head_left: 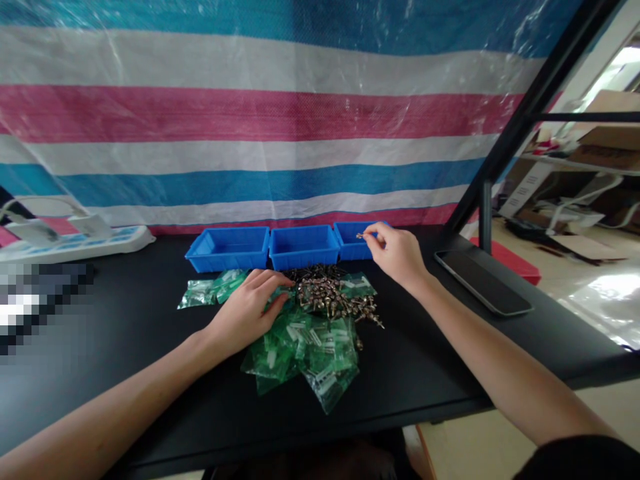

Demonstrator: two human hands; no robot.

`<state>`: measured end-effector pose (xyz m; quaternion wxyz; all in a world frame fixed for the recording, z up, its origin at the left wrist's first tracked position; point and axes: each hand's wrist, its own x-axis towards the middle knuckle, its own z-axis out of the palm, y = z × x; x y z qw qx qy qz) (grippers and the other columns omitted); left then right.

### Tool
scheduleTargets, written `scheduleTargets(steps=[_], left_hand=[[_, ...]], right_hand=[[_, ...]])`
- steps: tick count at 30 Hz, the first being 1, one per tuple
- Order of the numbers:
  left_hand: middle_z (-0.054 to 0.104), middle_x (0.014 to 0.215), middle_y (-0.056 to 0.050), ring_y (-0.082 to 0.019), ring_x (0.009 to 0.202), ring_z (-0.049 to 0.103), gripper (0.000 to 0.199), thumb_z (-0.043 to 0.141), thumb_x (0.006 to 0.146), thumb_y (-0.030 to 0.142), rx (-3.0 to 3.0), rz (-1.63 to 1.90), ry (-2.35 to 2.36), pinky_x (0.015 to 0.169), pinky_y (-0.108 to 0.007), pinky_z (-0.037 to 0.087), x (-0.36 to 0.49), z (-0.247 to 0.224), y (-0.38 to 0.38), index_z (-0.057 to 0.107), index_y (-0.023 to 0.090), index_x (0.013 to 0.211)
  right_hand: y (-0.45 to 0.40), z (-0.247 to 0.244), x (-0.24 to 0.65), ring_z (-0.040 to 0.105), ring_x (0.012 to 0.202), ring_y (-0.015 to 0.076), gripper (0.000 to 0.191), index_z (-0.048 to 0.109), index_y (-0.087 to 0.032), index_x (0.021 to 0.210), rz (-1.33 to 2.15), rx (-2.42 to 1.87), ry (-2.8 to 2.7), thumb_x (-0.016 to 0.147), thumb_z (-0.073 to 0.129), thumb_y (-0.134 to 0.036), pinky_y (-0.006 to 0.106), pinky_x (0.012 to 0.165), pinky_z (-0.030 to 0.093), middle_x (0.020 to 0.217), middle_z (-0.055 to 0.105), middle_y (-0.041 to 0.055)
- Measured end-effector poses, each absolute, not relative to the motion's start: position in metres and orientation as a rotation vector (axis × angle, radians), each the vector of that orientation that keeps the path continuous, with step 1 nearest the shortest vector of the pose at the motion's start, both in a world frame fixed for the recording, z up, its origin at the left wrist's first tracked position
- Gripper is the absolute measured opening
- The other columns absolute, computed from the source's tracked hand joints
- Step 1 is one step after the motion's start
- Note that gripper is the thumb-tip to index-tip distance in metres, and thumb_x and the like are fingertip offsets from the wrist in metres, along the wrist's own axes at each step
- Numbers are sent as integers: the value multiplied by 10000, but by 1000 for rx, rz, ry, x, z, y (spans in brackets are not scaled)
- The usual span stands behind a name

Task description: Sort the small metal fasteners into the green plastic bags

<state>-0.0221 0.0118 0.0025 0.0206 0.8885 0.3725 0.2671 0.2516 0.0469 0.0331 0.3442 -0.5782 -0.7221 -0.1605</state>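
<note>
My right hand (397, 257) pinches a small metal part (361, 235) between thumb and fingertips, at the right blue bin (354, 251). Too small to name exactly, the part looks shiny and brownish. My left hand (255, 303) rests palm down at the left side of a heap of small metal parts (325, 293), its thumb apart from the loosely bent fingers. Under and in front of that hand lie green clear plastic bags (300, 343) with white pieces inside. Darker parts (320, 271) sit at the heap's far side.
A middle blue bin (304, 257) and a left blue bin (230, 260) stand in a row with the right one. A phone (483, 281) lies at the right of the black table (410, 367). At the far left is a white power strip (120, 241). Striped sheeting (300, 120) hangs behind.
</note>
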Motion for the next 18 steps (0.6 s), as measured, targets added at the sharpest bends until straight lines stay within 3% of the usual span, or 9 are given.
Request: scheduleTargets(steps=[7,18], left_hand=[[610,969,-63,-197,906,525,187,426,854,192,2804,799,1063,810,-349,444,-21,1,11,557,161,984],[549,1197,-74,-202,1094,490,332,343,862,136,2894,575,1131,938,-385,416,-21,-4,17,552,156,1120]], right_hand=[[58,31,266,593,603,177,151,660,-237,764,-394,-1743,-1816,763,521,-298,229,498,290,582,629,5],[59,30,268,602,649,189,157,670,-255,758,-378,-1823,-1862,754,523,-308,240,521,310,613,636,13]])
